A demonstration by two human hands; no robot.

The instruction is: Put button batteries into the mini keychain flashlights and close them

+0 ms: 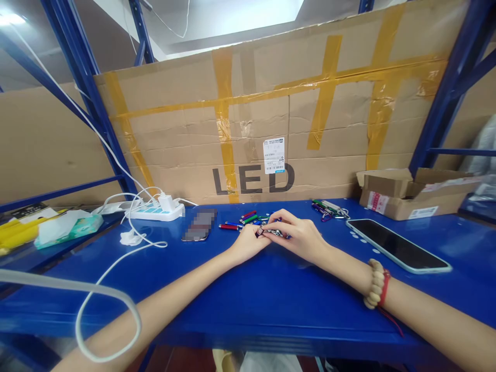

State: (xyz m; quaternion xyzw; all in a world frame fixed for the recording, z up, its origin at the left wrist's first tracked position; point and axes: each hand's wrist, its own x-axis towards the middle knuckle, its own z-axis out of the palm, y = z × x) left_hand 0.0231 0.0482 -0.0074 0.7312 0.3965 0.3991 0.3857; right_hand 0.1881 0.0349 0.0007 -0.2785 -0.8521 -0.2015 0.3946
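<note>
My left hand [248, 242] is closed, with a small dark metallic piece [260, 232] between thumb and fingers. Just right of it, my right hand [300, 235] curls over, its fingertips together at the same piece; what exactly they pinch is too small to make out. Small silver metal parts [279, 233] show under the right fingers. Behind the hands lies a loose pile of slim coloured metal tubes, among them a red tube [228, 226] and a green tube [250, 219]. Further right sits another cluster of coloured tubes with metal rings [331, 209].
On the blue table [240, 299] a phone [397, 244] lies at right, near an open cardboard box [403, 199]. A second phone [199, 225] and a power strip [157, 209] are at left. A white cable [112, 268] loops across the left side. Cardboard [174, 139] stands behind.
</note>
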